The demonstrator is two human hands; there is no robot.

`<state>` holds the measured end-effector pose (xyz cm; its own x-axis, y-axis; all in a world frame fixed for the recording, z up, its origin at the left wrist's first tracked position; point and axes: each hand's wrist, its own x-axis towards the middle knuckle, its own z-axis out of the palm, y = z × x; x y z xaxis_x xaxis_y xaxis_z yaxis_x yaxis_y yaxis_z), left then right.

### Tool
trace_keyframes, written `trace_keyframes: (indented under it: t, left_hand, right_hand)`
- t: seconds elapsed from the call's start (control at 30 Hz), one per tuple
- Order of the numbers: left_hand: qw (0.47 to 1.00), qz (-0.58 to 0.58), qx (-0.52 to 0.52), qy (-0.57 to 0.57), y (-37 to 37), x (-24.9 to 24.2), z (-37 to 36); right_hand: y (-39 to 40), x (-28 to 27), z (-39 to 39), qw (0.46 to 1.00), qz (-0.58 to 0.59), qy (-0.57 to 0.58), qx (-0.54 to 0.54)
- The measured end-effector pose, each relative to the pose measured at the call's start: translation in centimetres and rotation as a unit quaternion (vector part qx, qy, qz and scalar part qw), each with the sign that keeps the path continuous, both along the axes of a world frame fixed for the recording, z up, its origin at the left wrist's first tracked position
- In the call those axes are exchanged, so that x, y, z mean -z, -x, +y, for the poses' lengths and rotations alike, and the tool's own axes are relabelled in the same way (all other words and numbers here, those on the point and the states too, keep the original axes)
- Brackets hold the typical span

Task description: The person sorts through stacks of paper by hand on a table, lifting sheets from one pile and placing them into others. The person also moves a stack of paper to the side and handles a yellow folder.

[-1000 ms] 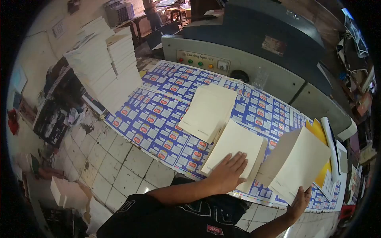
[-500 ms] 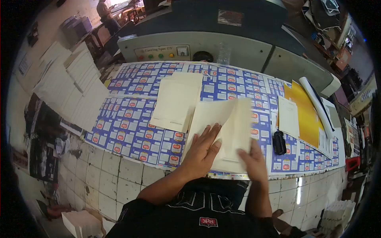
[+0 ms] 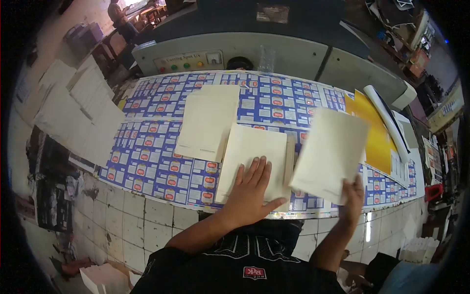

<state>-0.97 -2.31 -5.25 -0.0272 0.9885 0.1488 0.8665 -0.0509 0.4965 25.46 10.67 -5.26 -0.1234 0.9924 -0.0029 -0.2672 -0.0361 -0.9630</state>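
Note:
My left hand [image 3: 250, 188] lies flat with fingers spread on a stack of cream paper [image 3: 257, 139] near the table's front edge. To the right, my right hand [image 3: 353, 196] grips a cream paper sheet [image 3: 333, 147] by its lower right corner, slightly blurred by motion. That sheet is raised at a tilt over the printed table cover and hides what lies beneath it. Behind and left of my left hand, another stack of cream paper [image 3: 208, 120] rests on the cover, with small print along its lower edge.
Blue printed sheets [image 3: 152, 147] cover the table. A yellow sheet [image 3: 379, 147] and a white roll [image 3: 387, 120] lie at the right. A grey machine [image 3: 284, 54] stands behind, a clear bottle [image 3: 267, 59] before it. Tall paper piles [image 3: 81, 112] are at left. People appear far left and lower right.
My right hand has swung right, carrying a cream sheet off the middle stack over the smaller pile and black object. My left hand has flattened on the stack. The view has shifted slightly.

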Motion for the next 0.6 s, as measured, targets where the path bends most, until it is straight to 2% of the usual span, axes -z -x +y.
trace_keyframes:
  t: [0.03,0.07,0.13,0.27,0.47,0.53,0.6]
  left_hand:
    - [0.999,0.045,0.010,0.026,-0.3,0.4,0.0]
    - [0.999,0.042,0.013,0.027,-0.5,1.0,0.0]
    - [0.994,0.107,0.012,0.016,-0.6,1.8,0.0]
    - [0.994,0.107,0.010,0.008,-0.5,1.8,0.1]
    - [0.997,0.075,0.007,0.015,-0.1,2.4,0.2]
    - [0.996,0.091,0.008,-0.004,-0.5,2.1,-0.3]
    - [0.995,0.096,0.006,-0.001,-1.0,1.5,-0.8]
  right_hand:
    - [-1.9,-0.3,0.3,0.999,0.040,-0.023,0.018]
    - [-3.5,-0.7,0.3,0.998,0.029,-0.042,0.029]
    - [-5.6,-1.5,0.0,0.996,0.048,-0.064,0.048]
    - [-6.2,-3.0,-0.8,0.993,0.055,-0.095,0.032]
    - [-5.0,-2.7,-0.9,0.995,0.050,-0.076,0.041]
    - [-4.8,-2.9,-0.9,0.996,0.074,-0.052,-0.002]
    - [-4.8,-2.8,-0.9,0.996,0.072,-0.057,0.002]
